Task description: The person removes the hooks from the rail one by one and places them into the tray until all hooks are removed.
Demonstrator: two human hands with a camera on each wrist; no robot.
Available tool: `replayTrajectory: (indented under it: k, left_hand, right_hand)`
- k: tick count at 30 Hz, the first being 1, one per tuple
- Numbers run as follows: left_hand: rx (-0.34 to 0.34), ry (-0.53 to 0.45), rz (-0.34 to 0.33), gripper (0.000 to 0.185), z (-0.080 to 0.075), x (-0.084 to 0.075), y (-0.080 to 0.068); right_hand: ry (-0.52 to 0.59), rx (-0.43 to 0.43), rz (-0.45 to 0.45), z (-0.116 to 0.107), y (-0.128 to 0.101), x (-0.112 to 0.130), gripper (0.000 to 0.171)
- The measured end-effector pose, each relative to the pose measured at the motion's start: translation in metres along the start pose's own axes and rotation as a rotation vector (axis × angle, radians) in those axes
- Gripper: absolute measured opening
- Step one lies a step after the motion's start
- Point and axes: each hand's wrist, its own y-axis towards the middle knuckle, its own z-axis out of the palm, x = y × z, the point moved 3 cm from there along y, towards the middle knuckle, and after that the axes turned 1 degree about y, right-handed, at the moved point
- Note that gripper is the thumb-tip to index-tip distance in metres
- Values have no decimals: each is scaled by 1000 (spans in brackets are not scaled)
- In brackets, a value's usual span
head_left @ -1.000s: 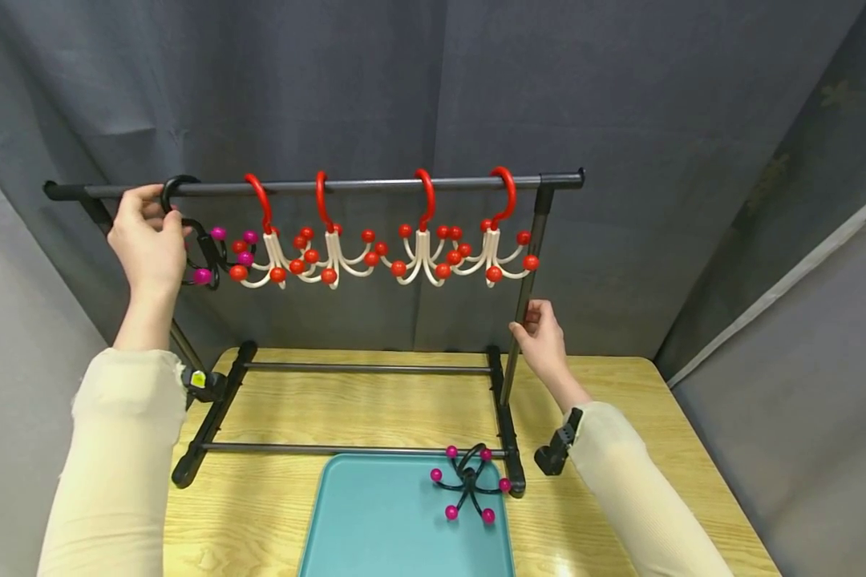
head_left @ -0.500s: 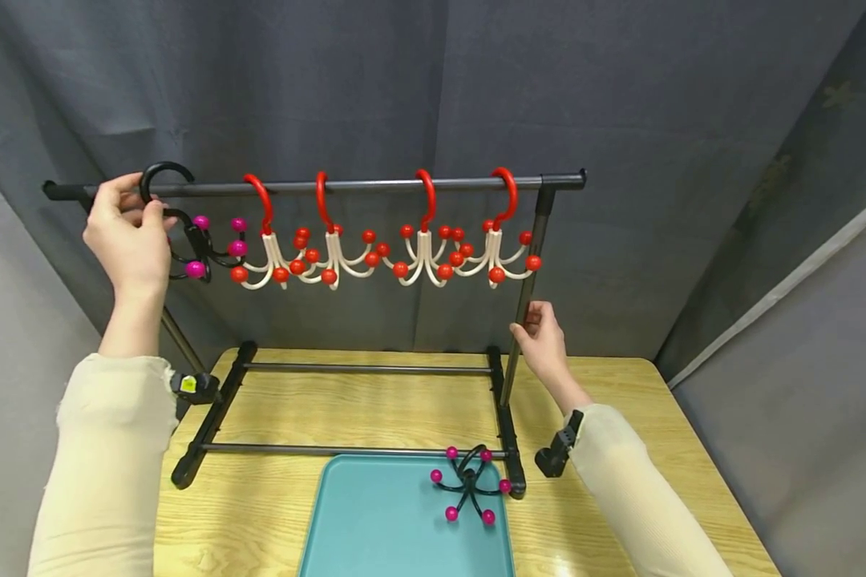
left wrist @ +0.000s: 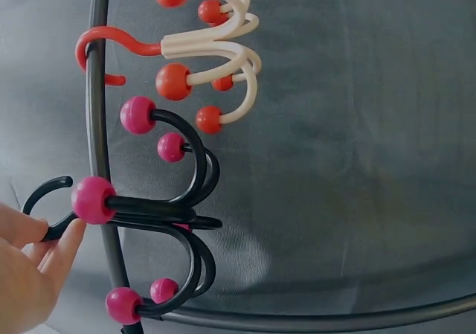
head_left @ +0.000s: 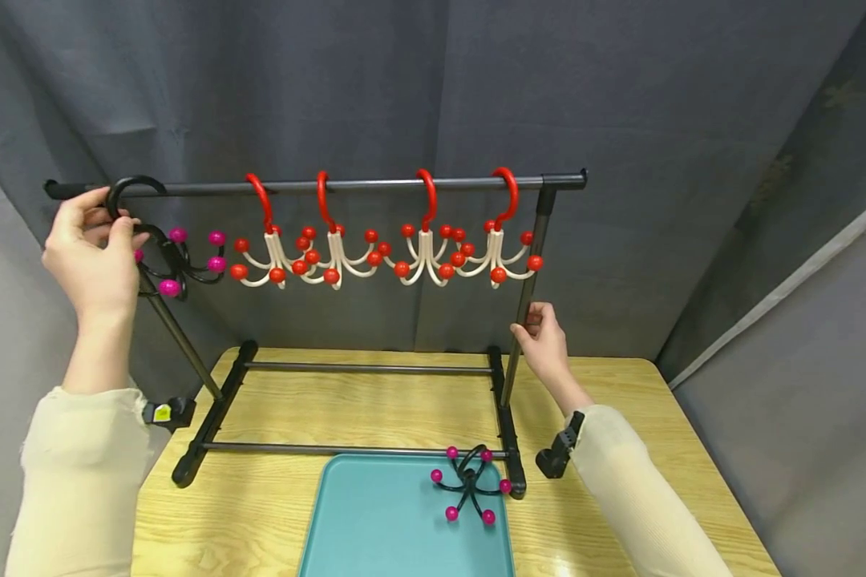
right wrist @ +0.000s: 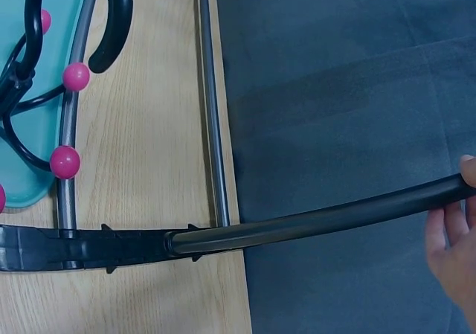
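Note:
My left hand pinches the hook of a black multi-arm hanger with pink ball tips, near the left end of the rack's top rail. The hook overlaps the rail in the head view; in the left wrist view its curved tip shows just left of the rail, and the black arms cross it. My right hand holds the rack's right upright about midway up. Several white hangers with red hooks and red balls hang along the rail.
A second black hanger with pink balls lies on the right of a teal tray, at the rack's front bar. The rack's black feet stand on a wooden table. Grey curtains surround it.
My left hand has moved left along the rail with the black hanger, rising a little and then lowering. The right hand stays on the upright.

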Motion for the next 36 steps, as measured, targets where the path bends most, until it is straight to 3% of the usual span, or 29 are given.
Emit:
replayTrajectory:
  k: [10,16,24,31,36]
  left_hand:
    - [-43,42,44,31,-17,13,-21]
    - [-47,23,10,31,-27,22,-36]
    - [-17,-46,-37,31,-32,35,-54]
    - [-15,74,-66,31,-37,50,-77]
    - [14,119,-68,31,-34,66,-95]
  right_hand:
    - [1,7,-34,-2,0,-3,39]
    - [26,7,-61,1,1,-5,38]
    - [166,-16,-38,2,3,-11,38]
    - [261,-9,7,2,4,-13,38]
    - [295,-41,-11,-2,5,-11,36]
